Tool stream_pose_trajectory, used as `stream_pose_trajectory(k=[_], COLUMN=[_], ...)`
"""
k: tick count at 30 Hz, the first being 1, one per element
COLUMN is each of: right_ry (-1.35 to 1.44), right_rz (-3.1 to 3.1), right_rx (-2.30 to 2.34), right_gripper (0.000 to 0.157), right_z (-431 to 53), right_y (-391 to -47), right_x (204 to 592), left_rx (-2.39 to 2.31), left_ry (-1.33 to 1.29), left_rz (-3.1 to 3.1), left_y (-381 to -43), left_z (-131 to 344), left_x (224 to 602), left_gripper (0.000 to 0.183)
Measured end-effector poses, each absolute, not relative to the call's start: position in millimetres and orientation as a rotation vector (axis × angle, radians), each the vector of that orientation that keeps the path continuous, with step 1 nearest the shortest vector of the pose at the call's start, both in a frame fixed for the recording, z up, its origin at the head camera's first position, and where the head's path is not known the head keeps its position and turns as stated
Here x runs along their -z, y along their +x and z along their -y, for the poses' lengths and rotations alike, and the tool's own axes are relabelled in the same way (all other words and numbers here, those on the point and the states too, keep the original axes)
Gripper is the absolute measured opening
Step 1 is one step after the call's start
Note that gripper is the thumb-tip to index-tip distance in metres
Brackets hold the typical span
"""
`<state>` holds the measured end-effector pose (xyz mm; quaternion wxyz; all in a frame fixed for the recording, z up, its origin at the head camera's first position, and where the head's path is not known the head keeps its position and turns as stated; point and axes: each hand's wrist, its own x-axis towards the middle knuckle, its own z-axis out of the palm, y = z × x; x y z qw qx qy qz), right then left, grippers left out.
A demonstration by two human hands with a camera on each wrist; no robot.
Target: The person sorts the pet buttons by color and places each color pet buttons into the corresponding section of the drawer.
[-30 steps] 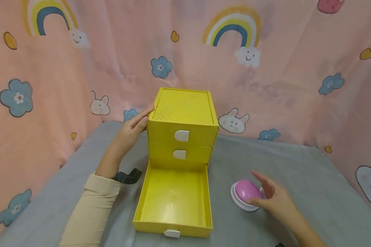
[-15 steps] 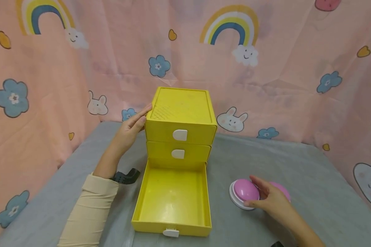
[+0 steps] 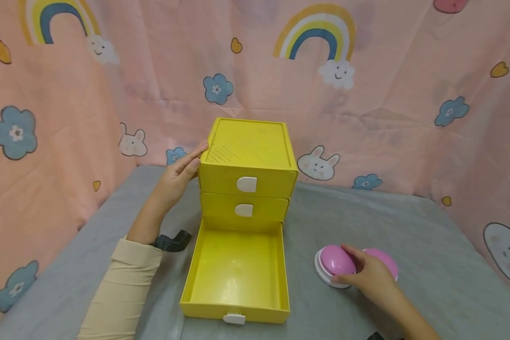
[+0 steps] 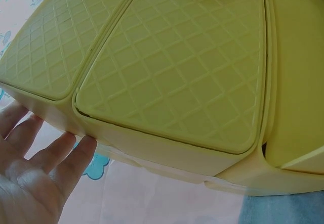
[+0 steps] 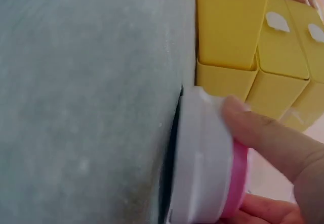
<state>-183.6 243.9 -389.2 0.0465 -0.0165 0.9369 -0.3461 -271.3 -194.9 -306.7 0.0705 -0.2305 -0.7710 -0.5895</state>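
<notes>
In the head view, a yellow drawer unit [image 3: 248, 182] stands upright, its bottom drawer [image 3: 234, 311] pulled far out with a bare floor. My left hand [image 3: 174, 179] rests against the unit's left side, its fingers extended along the top edge. Seen from the left wrist, those fingertips [image 4: 83, 145] touch the yellow side wall. To the right of the drawer, my right hand [image 3: 371, 278] grips a pink-domed push button [image 3: 336, 259] with a white base, thumb on the near side and fingers beyond. In the right wrist view the thumb [image 5: 238, 115] presses on the white rim.
A second pink dome [image 3: 382, 260] sits just behind my right hand, partly covered by it. Grey cloth [image 3: 429, 250] covers the table. A pink patterned curtain [image 3: 255, 85] hangs behind and at both sides. White tabs [image 3: 247, 184] mark the drawer fronts.
My right thumb and fingers have closed in around the nearer pink-domed button. The second dome has come into sight beside that hand. My left hand stays against the drawer unit.
</notes>
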Motion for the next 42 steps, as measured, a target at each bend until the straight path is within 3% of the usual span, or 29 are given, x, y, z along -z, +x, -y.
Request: stream_pose_trajectory(k=[7,20,34,42], right_ry=[0.06,-0.138,-0.499,-0.496], right_rz=[-2.816,-2.749,-2.589,-2.52], right_rx=[1.109,1.371,1.466,1.51], right_gripper=[0.09,0.081,0.074,0.074], right_z=[-234.2,-182.3,-126.2,-94.2], right_y=[-177.0,-168.4,-172.6,-170.1], right_x=[370.0,330.2,329.2,334.6], left_rx=[1.788,1.793,1.819,1.812], left_ry=[-0.704,-0.695,-0.725,-0.728], left_rz=[2.325,2.304,2.286,2.277], left_y=[-274.6,-274.6,-275.1,-273.9], left_z=[192.9,193.0,194.7,194.8], left_x=[306.4,305.4,308.0,307.8], left_gripper=[0.05,0.05,0.051,0.051])
